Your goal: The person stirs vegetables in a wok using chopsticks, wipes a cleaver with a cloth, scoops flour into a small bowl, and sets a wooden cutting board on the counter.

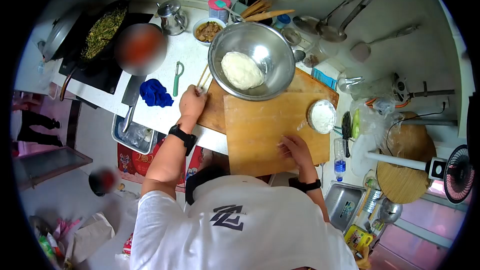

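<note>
My left hand (192, 102) is closed on a pair of chopsticks (203, 76) at the left edge of the boards. Beside their upper ends stands a large steel mixing bowl (280, 82) with a smooth lump of white dough (242, 71) in it. My right hand (296, 150) is over the lower right of the pale wooden board (255, 130), fingers loosely bent and apart, holding nothing I can see. Up and to its right, a small bowl of white flour (322, 116) rests at the board's edge. A darker cutting board (212, 107) lies partly underneath.
Left of my left hand are a green peeler (178, 78), a blue cloth (156, 93) and a cleaver (131, 97). A pan of food (104, 32) sits on the stove. Behind the mixing bowl are a bowl of meat (208, 31) and a steel pot (172, 17). A sink (342, 205) lies right.
</note>
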Motion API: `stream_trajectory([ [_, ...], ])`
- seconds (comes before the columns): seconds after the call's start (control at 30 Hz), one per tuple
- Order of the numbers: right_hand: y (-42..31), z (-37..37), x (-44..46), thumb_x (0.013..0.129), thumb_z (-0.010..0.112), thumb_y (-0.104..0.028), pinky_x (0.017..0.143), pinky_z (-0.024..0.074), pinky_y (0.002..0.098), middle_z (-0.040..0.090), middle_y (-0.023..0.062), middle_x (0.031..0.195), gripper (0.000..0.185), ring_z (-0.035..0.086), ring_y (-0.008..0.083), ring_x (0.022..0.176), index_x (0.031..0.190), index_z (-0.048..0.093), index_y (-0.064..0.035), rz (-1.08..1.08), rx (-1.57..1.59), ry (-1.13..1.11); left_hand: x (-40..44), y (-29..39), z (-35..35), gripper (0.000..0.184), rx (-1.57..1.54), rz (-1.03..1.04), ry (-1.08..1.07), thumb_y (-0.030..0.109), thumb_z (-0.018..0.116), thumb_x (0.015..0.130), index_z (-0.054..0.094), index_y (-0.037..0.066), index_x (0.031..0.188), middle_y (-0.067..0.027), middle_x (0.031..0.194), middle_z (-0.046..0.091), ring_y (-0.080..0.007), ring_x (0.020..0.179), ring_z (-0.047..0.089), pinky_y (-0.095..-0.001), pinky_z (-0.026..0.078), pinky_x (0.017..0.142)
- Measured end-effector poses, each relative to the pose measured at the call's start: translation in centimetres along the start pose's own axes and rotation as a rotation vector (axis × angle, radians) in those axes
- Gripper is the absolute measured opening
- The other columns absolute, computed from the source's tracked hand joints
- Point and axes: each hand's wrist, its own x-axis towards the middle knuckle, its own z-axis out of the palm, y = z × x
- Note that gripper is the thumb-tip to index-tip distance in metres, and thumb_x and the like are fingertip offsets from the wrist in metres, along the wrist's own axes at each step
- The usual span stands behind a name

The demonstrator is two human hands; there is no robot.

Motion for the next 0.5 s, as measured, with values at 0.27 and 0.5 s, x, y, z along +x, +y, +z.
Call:
stream_trajectory([
  [0.27,-3.3,4.6,1.2,0.095,0.062,-0.026,0.057,0.0527,0.0252,0.069,0.0074,0.089,0.028,0.065,0.0127,0.068,0.111,0.062,-0.0036,0.03,-0.042,-0.093,2.1,-2.2,-1.1,0.027,0.459,0.102,0.137,0.027,0.07,0.078,0.064,0.007,0.094,-0.0191,0.097,0.065,-0.037,0.088,0.066,-0.0452,0.054,0.077],
  [0.5,-4.7,5.9,1.4,0.095,0.062,-0.028,0.061,0.0514,0.0249,0.069,0.0076,0.089,0.03,0.066,0.0139,0.071,0.112,0.061,-0.0037,0.02,-0.028,-0.122,3.0,-2.5,-0.3,0.016,0.432,0.115,0.071,0.019,0.061,0.082,0.068,0.005,0.085,-0.0194,0.091,0.067,-0.0357,0.083,0.067,-0.0449,0.054,0.073],
])
